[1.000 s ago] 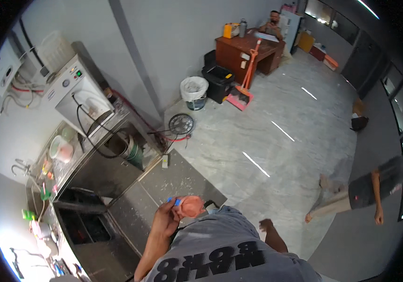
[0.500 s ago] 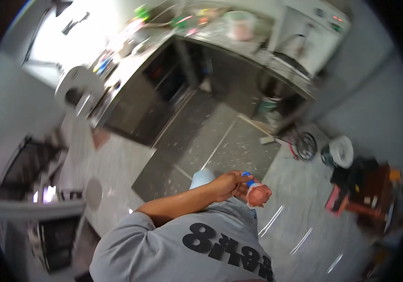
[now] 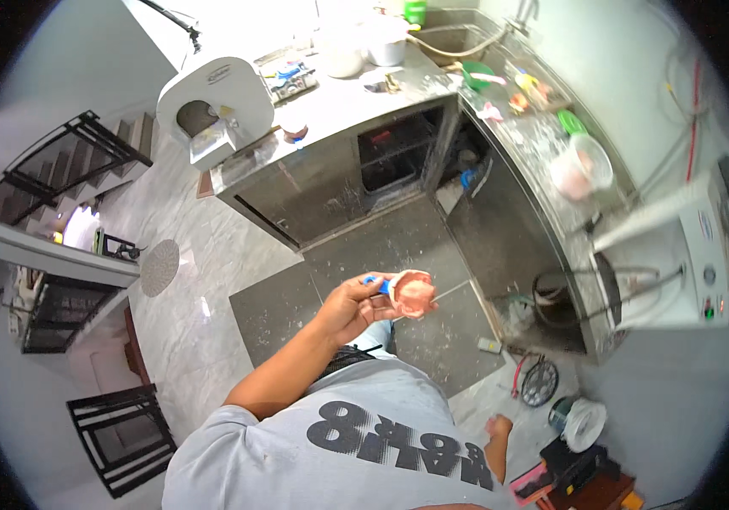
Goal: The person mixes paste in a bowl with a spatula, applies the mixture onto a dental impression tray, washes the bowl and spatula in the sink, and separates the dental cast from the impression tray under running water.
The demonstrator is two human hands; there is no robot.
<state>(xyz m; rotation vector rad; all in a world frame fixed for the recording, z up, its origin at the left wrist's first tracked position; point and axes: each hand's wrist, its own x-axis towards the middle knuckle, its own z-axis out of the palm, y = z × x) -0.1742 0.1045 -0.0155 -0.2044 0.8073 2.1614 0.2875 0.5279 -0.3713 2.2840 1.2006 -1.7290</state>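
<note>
My left hand (image 3: 353, 308) is closed on the blue handle of a dental impression tray (image 3: 415, 293), held out in front of my body above the grey floor mat. Pink material with a pale rim fills the tray, its hollow side facing up. My right hand (image 3: 498, 426) hangs low beside my right hip, away from the tray; it is small and its fingers are not clear. A similar small pink piece (image 3: 295, 133) with a bit of blue lies at the edge of the left counter.
An L-shaped metal counter (image 3: 296, 191) spans the far side. On it stand a white machine with a round opening (image 3: 214, 102), a white tub (image 3: 581, 166) and a green bowl (image 3: 477, 75). At right are a white machine with hoses (image 3: 704, 255), a black wheel (image 3: 539, 382) and a bucket (image 3: 584, 423).
My view has swung to the right and my body has moved toward the counter. The tray, still in my left hand, now shows its hollow side. My right hand has come into view.
</note>
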